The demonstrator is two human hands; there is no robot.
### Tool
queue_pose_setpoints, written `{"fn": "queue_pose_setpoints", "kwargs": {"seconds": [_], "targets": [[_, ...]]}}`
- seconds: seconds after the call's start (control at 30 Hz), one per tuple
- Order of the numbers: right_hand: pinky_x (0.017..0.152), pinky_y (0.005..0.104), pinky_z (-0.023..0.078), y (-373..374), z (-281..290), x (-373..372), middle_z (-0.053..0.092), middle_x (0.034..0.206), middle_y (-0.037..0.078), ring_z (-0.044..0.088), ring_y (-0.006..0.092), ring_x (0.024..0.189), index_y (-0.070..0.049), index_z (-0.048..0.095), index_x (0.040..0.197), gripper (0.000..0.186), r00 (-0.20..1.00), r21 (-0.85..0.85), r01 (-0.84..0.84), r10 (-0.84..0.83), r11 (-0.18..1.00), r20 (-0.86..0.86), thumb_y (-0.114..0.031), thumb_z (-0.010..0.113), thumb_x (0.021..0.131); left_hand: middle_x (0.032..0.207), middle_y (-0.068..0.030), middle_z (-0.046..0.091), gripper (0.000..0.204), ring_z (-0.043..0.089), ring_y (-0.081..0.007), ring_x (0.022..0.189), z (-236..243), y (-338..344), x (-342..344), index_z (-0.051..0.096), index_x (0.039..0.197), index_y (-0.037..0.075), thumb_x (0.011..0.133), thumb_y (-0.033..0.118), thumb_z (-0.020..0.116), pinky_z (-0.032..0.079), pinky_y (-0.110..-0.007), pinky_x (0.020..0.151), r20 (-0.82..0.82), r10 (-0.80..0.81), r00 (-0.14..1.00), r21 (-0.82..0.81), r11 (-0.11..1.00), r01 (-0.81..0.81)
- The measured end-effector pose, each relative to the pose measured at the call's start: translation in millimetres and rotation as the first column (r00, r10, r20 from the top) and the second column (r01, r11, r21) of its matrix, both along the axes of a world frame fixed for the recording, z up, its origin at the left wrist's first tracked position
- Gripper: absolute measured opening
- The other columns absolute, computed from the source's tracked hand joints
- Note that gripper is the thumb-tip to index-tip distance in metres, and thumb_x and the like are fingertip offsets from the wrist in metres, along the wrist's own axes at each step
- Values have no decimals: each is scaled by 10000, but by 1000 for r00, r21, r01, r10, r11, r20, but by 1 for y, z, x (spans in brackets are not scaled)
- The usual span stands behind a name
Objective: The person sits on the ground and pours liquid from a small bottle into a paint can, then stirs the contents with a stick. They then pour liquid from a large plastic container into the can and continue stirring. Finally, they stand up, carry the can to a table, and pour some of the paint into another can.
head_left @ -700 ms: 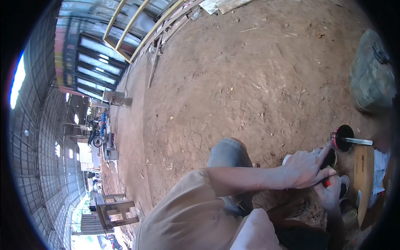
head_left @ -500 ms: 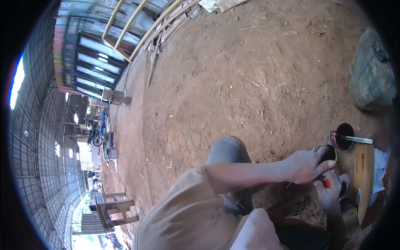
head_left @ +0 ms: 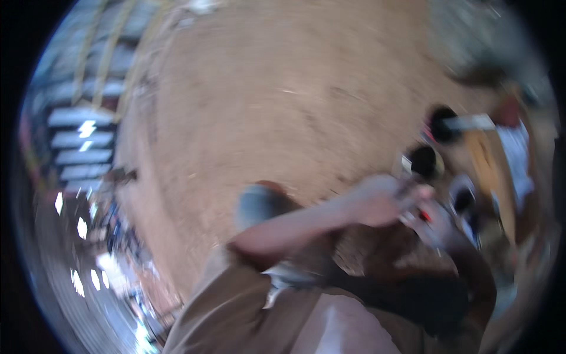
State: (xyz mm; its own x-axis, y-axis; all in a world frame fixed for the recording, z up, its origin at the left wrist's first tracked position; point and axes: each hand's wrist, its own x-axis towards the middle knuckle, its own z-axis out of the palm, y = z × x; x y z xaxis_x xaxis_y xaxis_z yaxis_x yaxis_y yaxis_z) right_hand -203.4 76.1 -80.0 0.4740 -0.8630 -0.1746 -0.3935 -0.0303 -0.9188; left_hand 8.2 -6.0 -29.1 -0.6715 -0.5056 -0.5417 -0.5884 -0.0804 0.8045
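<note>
Site: probably a shed-type workshop; motion blur limits certainty. Evidence: bare earth floor (head_left: pixel 265 112), ribbed roof (head_left: pixel 97 321) with bright gaps, pale timber strips (head_left: pixel 112 56), open tin (head_left: pixel 430 131) near a cardboard box (head_left: pixel 488 158).

The right fingers (head_left: pixel 435 215) hold a red object (head_left: pixel 425 216) beside the left fingers (head_left: pixel 404 193), near a dark-mouthed container (head_left: pixel 424 162).

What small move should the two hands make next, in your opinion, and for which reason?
Perhaps steady the small bright-red object at the right hand: the left hand is close beside it, and the round, pale-sided container with a dark top stands just beyond both hands, so a slip might knock it. Blur hides the exact grip.
</note>
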Motion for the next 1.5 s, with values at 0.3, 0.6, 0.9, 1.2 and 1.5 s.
{"fn": "queue_pose_setpoints", "kwargs": {"seconds": [0.3,0.6,0.9,1.2,1.5], "targets": [[586,405,484,11,4,-28,622,731,122,652,307,659,-70,555,945,313,990,71,54,-44,996,-136,-344,702,900,1032,-131,640,498,633,-348,1020,-70,12,-25,586,1149,76,752,257,827,502,-433,862,-80,-303,949,-108,950,294],[585,433,528,36,-19,-60,644,754,160,677,344,697,-74,560,979,270,927,-192,-72,-5,979,-375,-319,659,921,1039,-106,633,401,611,-338,1023,-139,21,-80,636,1030,112,716,288,814,470,-458,899,-327,-498,803,-403,842,358],[595,384,537,55,-41,-75,611,826,92,661,285,730,-81,616,897,165,943,-471,58,-203,880,-263,-200,718,843,958,-76,602,359,596,-235,949,-166,64,-104,616,1025,60,767,225,802,467,-364,858,-572,32,820,38,999,-12],[597,400,480,0,-56,-67,571,741,135,626,319,701,-22,545,794,344,951,-293,46,-132,955,-279,-277,773,821,1131,-52,591,409,562,-122,1047,-178,101,-112,459,1276,28,932,138,651,470,-298,894,-332,618,712,533,746,-399],[636,438,456,-64,-69,-56,597,727,151,603,334,690,-29,526,808,429,914,80,27,8,996,-406,-393,753,822,1115,-71,571,477,570,-154,1003,-159,96,-112,340,1374,58,981,152,593,477,-324,883,-117,779,616,700,504,-505]]}}
